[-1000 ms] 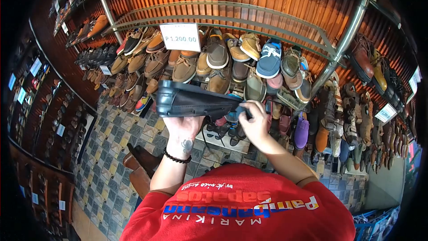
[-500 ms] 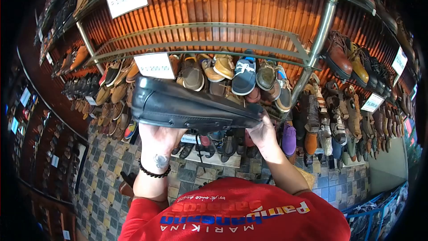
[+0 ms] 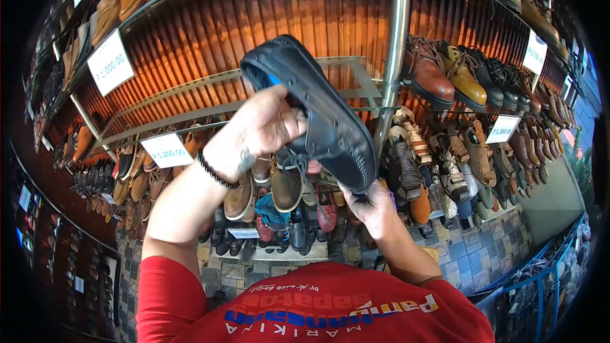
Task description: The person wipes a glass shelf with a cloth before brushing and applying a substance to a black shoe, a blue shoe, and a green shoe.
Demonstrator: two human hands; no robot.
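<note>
A black leather shoe (image 3: 327, 117) is held up in front of me, tilted, with its heel and opening at the upper left and its toe at the lower right. My left hand (image 3: 270, 124) is at the opening, its fingers curled against the shoe's side. Beneath the toe, my right hand (image 3: 370, 206) supports the shoe with its fingers pressed against it. Dark laces hang below the shoe. A blue patch shows inside the opening.
Behind the shoe is a glass shelf with a price card (image 3: 166, 150). Many shoes stand on lower racks, with brown boots (image 3: 432, 73) at the right. A metal post (image 3: 397, 38) rises right of the shoe. A blue-framed rack (image 3: 540, 298) is at the lower right.
The shoe has turned from nearly level to steeply tilted, its side now facing me. My left hand has moved from beneath it up to its opening. The view has shifted to the right.
</note>
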